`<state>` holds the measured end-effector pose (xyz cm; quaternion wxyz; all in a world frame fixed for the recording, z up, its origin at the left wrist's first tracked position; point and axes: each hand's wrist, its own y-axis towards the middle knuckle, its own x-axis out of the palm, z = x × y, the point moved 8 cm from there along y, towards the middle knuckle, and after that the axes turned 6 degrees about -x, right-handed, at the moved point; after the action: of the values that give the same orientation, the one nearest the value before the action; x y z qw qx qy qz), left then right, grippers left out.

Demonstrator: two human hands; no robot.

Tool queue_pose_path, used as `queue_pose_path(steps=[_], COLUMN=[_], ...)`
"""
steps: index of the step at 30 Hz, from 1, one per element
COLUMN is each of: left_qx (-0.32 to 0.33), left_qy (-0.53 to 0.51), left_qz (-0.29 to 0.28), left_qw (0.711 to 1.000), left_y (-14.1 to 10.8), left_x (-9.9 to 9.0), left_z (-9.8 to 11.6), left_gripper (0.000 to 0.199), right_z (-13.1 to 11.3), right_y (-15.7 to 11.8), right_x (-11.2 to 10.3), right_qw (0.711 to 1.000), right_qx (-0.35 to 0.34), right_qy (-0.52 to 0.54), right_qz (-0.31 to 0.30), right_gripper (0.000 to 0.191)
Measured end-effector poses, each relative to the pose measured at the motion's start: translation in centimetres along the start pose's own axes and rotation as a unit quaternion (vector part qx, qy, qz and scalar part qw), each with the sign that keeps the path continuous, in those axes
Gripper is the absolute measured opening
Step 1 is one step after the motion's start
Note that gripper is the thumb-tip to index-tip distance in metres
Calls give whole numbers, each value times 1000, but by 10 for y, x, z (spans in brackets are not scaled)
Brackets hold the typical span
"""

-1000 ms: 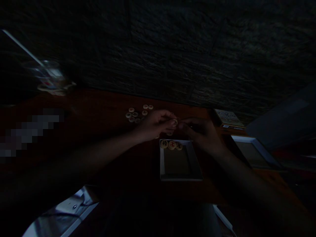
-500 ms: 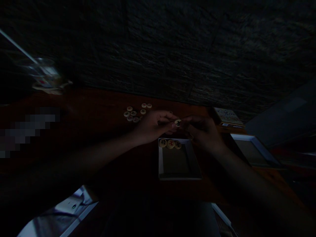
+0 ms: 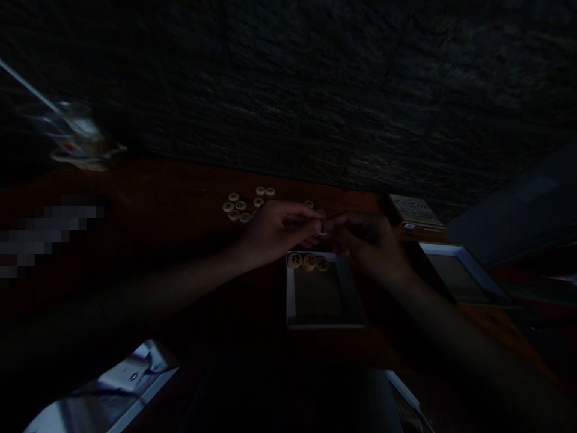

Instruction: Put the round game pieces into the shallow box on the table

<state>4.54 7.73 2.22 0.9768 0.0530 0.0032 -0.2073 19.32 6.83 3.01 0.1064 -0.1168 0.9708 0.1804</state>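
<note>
The scene is dim. My left hand (image 3: 282, 231) pinches a small round wooden piece (image 3: 321, 227) between thumb and fingers. My right hand (image 3: 367, 240) closes on the same piece from the other side, covering part of it. Just below the hands lies an open shallow box (image 3: 291, 300). Three round pieces sit along its far edge: one with a black character (image 3: 294, 260), one with a red mark (image 3: 309, 261) and one with a dark mark (image 3: 322, 263). Several loose pieces (image 3: 240, 205) lie on the table beyond my left hand.
A second shallow tray (image 3: 469, 273) and a flat printed box (image 3: 415, 211) are at the right. A clear cup (image 3: 79, 129) with a straw stands at the far left. Behind the table (image 3: 180, 180) rises a dark stone wall (image 3: 288, 90).
The piece between my hands has turned, and its face is now more covered by my fingers. The whole view has shifted slightly; the box pieces stay in place.
</note>
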Motion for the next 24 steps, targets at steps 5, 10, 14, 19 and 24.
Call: queue_pose_path(steps=[5,10,14,19,24], left_qx=[-24,-10,3,30,37], left_qy=[-27,-33,-11,-3,3], left_qz=[7,8,12,-3,-10], left_qw=[999,999,1000,1000,999], left_y=[-1,-1,-1,-2,-2], left_x=[-2,-1,-1,1,0], left_z=[-1,-3,-4,-2,-1], left_gripper=[25,26,23,25,34], right_z=[-4,-3,2,5,8], right_y=[-1,0,1,0,0], right_x=[1,0,-1,2,4], right_qw=[1000,1000,1000,1000,997], right_qx=[9,8,15,22,28], right_qy=[11,2,-2,19,74], right_qz=[1,3,7,-2,-8], right_gripper=[33,34,38,39,35])
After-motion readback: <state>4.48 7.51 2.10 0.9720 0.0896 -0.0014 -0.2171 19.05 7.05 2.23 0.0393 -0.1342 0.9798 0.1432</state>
